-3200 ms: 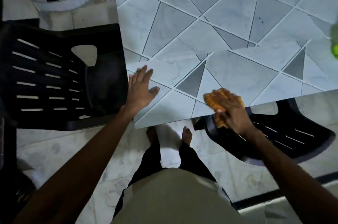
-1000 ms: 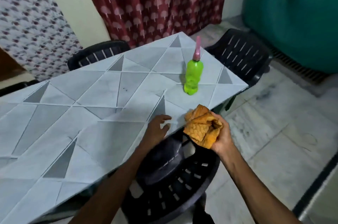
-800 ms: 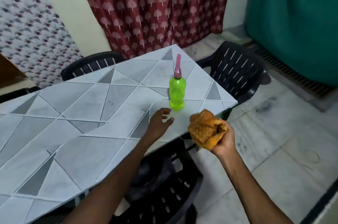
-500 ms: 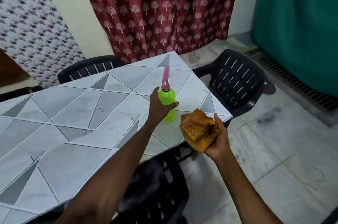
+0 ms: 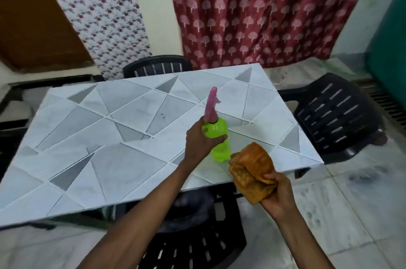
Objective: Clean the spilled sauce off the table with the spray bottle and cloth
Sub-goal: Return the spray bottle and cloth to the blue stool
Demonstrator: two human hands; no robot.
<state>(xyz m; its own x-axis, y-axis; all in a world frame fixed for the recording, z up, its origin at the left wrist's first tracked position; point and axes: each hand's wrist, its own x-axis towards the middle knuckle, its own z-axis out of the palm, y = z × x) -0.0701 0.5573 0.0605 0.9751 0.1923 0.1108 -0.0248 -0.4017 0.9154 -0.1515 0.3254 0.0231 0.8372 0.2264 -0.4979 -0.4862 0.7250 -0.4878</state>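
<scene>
A bright green spray bottle (image 5: 219,137) with a pink nozzle stands upright near the table's right front part. My left hand (image 5: 200,140) is wrapped around its upper body. A bunched orange cloth (image 5: 250,169) sits in my right hand (image 5: 276,194), held just off the table's front edge, to the right of the bottle. The table (image 5: 123,159) has a grey and white triangle pattern. A small dark speck (image 5: 163,116) shows on the surface behind the bottle; I see no larger sauce patch.
Black plastic chairs stand around the table: one in front below my arms (image 5: 193,242), one at the right (image 5: 336,115), one at the far side (image 5: 157,66). A red patterned curtain (image 5: 263,11) hangs behind. Marble floor (image 5: 351,202) lies to the right.
The view rose from the table edge to the whole table. My left hand reached forward and closed around the spray bottle. My right hand lifted the cloth off the table and holds it in the air.
</scene>
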